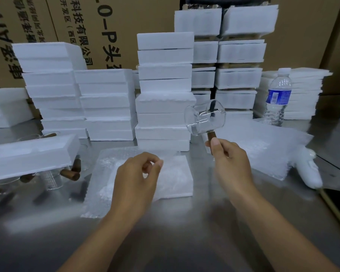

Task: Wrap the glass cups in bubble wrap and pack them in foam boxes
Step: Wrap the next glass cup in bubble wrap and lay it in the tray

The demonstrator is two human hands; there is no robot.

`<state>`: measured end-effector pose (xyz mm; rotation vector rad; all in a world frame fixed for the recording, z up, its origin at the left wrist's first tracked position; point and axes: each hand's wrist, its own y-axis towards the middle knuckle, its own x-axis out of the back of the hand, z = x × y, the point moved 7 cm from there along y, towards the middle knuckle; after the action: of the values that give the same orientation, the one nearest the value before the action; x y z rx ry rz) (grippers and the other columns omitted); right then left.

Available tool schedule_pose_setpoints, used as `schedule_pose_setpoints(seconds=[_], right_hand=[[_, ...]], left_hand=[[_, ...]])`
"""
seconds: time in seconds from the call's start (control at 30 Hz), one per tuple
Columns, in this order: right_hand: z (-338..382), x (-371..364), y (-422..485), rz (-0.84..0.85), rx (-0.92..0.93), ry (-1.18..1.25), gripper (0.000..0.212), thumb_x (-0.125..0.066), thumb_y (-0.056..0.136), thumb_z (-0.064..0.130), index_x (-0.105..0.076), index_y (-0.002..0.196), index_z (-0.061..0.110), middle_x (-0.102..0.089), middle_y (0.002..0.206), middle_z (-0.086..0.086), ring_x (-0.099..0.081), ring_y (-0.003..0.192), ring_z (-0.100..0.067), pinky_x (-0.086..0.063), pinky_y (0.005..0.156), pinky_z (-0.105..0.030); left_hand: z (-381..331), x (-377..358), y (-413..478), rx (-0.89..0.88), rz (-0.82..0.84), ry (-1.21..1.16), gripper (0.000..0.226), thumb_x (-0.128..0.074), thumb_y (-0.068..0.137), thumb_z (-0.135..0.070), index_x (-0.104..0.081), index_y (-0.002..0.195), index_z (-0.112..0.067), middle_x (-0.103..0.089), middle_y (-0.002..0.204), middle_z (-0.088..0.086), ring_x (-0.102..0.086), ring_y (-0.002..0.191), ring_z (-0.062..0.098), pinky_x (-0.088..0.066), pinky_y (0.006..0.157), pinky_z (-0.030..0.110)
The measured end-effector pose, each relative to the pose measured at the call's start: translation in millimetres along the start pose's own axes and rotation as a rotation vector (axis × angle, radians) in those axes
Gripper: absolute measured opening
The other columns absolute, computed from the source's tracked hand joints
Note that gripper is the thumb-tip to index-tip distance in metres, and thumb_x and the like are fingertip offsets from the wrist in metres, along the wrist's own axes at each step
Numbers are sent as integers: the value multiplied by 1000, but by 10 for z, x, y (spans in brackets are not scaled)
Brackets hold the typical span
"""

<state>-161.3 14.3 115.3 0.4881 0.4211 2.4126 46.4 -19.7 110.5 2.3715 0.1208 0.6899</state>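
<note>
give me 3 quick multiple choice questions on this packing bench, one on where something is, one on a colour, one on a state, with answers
1. Where does the water bottle stand?
A. far right of the table, in front of a stack of foam sheets
B. left, beside the spare cups
C. between the two hands

2. What colour is the handle of the glass cup held by the right hand?
A. white
B. brown
C. blue

3. What is the state of the left hand?
A. gripping a foam box
B. holding a second cup
C. loosely curled over the bubble wrap, holding nothing clearly visible

Answers: 1 A, it stands upright at the right edge by the sheets. 2 B, the stub above the thumb is brown. 3 C, the fingers curl with no object seen in them.
</note>
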Motion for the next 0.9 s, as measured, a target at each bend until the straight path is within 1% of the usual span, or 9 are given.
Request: schedule_pose_setpoints(seconds=[0.1,0.27,0.37,0.43,0.57,0.67,0.73,0.8,0.9], right_hand=[[33,-24,-50,-8,40,-124,22,-45,96,32,-56,78,37,-50,87,14,-49,76,2,-37,95,-34],[46,-83,-105,17,109,-412,21,-43,96,34,-63,89,31,-45,85,10,-49,83,-12,-21,90,-27],[57,-120,-127,67,157,-603,25,-41,97,35,-64,102,27,-45,96,6,-48,95,-15,-19,106,-38],[85,-152,-151,109,215,-724,27,-39,97,37,-62,107,27,-43,99,7,-45,100,-14,-18,108,-39],[168,-228,-201,156,358,-814,31,-39,97,38,-62,113,25,-38,96,7,-37,91,-12,-31,91,-30],[156,-250,-180,180,327,-719,26,-46,95,34,-65,109,25,-40,94,6,-39,92,-14,-32,79,-26],[125,-261,-150,251,239,-507,15,-53,93,29,-68,88,29,-44,85,7,-42,89,-14,-33,74,-21],[87,-285,-146,352,138,-366,32,-58,91,20,-58,59,26,-46,68,10,-44,70,-9,-33,60,-14],[4,-312,-153,497,10,-253,30,-58,90,7,-58,60,3,-43,64,-1,-38,63,-11,-29,53,-24]], left_hand=[[37,67,0,53,-65,-101,23,-63,89,-20,-57,74,-36,-62,70,-13,-55,78,-7,-34,68,-2],[0,81,-17,34,-99,-147,24,-60,91,-16,-54,75,-33,-62,71,-11,-56,78,-2,-32,70,-2],[-45,88,-24,-10,-101,-146,25,-59,91,-16,-53,76,-36,-61,75,-15,-55,81,0,-32,75,0],[-86,98,-24,-54,-100,-149,28,-59,92,-15,-51,78,-38,-59,79,-17,-54,84,-2,-33,79,2],[-215,105,-31,-197,-90,-110,29,-56,94,-18,-47,84,-44,-53,94,-13,-50,96,0,-33,85,5],[-260,64,-47,-257,-50,-113,19,-51,92,-26,-49,84,-42,-52,105,-10,-48,107,2,-32,91,8],[-292,19,-72,-292,-3,-119,10,-49,93,-32,-55,86,-36,-53,111,-10,-49,109,4,-34,94,13],[-369,-22,-119,-375,36,-98,14,-45,92,-32,-59,91,-29,-57,113,-7,-49,111,9,-36,96,21],[-507,-61,-203,-557,45,-33,21,-48,93,-22,-65,87,-12,-65,109,3,-49,111,13,-33,99,23]])
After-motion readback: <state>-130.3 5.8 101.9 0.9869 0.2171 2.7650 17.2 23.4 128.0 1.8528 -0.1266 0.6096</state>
